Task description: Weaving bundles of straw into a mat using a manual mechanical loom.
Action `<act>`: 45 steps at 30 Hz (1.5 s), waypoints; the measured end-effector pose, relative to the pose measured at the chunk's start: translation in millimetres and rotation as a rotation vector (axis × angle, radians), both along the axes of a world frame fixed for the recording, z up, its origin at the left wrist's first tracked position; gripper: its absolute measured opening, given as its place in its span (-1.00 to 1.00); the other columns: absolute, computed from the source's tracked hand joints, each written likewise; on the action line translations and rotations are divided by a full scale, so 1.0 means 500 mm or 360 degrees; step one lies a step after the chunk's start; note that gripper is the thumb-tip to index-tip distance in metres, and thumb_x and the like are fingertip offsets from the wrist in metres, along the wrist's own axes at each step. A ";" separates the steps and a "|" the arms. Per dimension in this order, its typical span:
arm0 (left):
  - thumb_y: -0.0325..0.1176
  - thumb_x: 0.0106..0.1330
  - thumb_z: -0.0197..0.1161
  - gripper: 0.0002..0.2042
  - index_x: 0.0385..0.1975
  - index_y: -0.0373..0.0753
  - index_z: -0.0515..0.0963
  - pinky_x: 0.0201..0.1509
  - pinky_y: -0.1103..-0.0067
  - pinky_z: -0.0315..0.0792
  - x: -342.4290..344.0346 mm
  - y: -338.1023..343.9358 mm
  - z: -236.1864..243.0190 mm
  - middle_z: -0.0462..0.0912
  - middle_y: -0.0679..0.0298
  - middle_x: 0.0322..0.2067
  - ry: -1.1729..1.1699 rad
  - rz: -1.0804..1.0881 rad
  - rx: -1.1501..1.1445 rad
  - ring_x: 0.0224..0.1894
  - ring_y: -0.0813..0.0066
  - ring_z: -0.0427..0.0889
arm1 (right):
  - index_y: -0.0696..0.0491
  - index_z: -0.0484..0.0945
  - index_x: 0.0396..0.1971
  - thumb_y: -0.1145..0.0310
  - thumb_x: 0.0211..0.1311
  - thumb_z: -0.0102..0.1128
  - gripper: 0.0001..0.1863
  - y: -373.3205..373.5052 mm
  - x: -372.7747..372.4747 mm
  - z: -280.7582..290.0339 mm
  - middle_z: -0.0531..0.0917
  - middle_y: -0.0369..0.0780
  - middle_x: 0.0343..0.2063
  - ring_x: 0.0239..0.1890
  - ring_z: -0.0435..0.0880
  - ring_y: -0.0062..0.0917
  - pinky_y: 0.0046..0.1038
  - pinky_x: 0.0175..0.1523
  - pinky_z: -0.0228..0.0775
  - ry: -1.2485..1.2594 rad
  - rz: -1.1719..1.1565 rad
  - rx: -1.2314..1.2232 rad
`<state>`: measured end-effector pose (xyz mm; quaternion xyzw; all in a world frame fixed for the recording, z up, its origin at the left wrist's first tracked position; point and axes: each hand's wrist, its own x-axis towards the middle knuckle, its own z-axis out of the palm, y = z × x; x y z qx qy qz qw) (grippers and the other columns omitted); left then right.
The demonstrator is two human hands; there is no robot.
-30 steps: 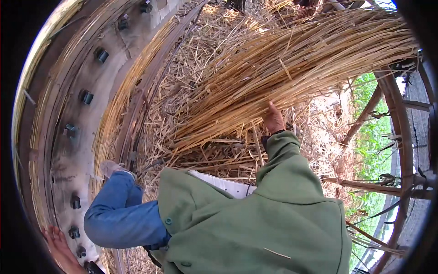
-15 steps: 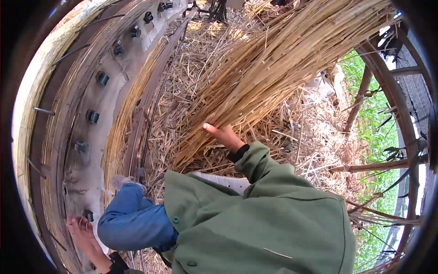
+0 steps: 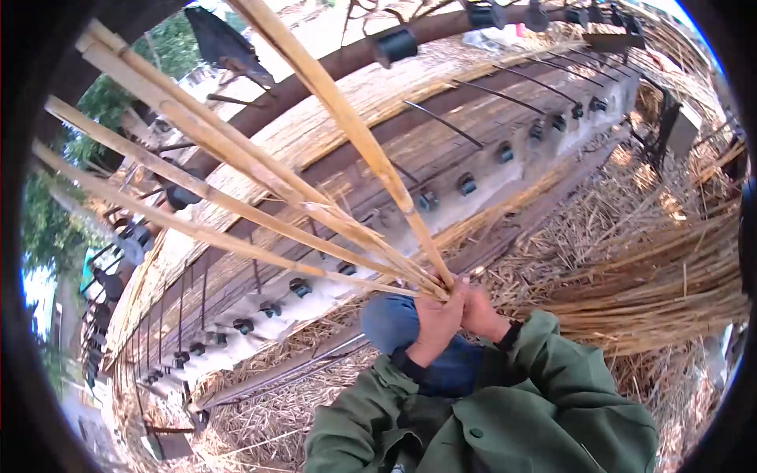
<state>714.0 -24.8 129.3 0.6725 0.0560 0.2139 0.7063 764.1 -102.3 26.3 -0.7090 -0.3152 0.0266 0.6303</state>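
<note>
Several long tan reed stalks [image 3: 347, 114] fan out toward the upper left from my two hands, which are together in front of my body. My left hand [image 3: 435, 323] is closed round their lower ends. Right beside it, touching, my right hand [image 3: 479, 310] is closed at the same ends, with its fingers partly hidden. Behind the stalks runs a long frame carrying a mat of reeds [image 3: 347, 173]. Small dark spools [image 3: 468, 184] sit in a row along its pale lower strip.
A large bundle of reeds [image 3: 654, 296] lies at the right on straw-littered ground [image 3: 552, 236]. Thin dark rods [image 3: 501, 94] stick out across the frame. Bigger black cylinders [image 3: 394, 46] hang from a curved bar above. My bent knee [image 3: 390, 319] is close to the frame.
The view has swung toward the frame. My right hand has left the big bundle, and my left has come away from the frame's edge. Both hands are now together on several stalks.
</note>
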 end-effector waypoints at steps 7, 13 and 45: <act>-0.34 0.28 0.08 -0.85 -0.38 -0.23 0.28 -0.41 0.61 0.29 -0.177 0.210 0.228 0.34 0.35 -0.59 -0.0768 0.0489 -0.0534 -0.55 0.60 0.32 | 0.15 0.44 -0.31 0.30 -0.17 0.34 -0.60 0.157 -0.087 0.264 0.54 -0.05 -0.62 -0.52 0.57 -0.15 -0.37 -0.42 0.40 -0.0301 0.0794 -0.0331; -0.38 0.24 0.11 -0.87 -0.38 -0.25 0.31 -0.29 0.51 0.47 -0.332 0.295 0.218 0.42 0.29 -0.54 -0.0488 0.1045 -0.0661 -0.45 0.43 0.51 | 0.21 0.40 -0.30 0.22 -0.18 0.33 -0.53 0.204 -0.146 0.228 0.52 -0.02 -0.66 -0.56 0.55 -0.13 -0.28 -0.46 0.39 -0.0753 0.0896 -0.0607; -0.40 0.33 -0.11 -0.85 -0.37 -0.35 0.35 -0.30 0.54 0.40 -0.742 0.571 0.241 0.55 0.21 -0.54 0.0256 0.2701 0.1453 -0.45 0.40 0.54 | 0.12 0.36 -0.65 0.26 -0.26 0.25 -0.71 -0.046 -0.070 0.128 0.47 -0.06 -0.75 -0.63 0.52 -0.15 -0.22 -0.49 0.38 -0.1057 0.0979 -0.1477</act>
